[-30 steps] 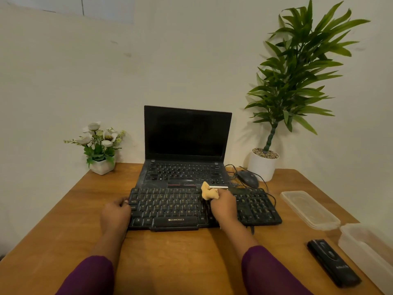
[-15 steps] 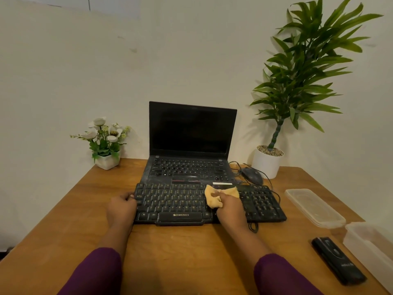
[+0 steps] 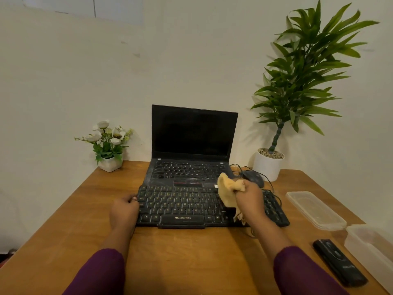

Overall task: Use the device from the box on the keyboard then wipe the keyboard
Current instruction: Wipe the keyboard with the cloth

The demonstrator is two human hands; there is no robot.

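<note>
a black keyboard (image 3: 182, 205) lies on the bench (image 3: 191, 262), long axis running 9 to 3 o'clock, the left hand (image 3: 124, 209) with fingers curled on its 9 o'clock end, the right hand (image 3: 248, 196) with fingers bunching a yellow cloth (image 3: 227, 190) over its right half, the black device (image 3: 339, 262) at 4 o'clock, lying 10 to 4.

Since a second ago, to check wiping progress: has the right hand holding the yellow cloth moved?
Yes: the right hand and yellow cloth shifted rightward along the black keyboard, toward its number pad.
</note>
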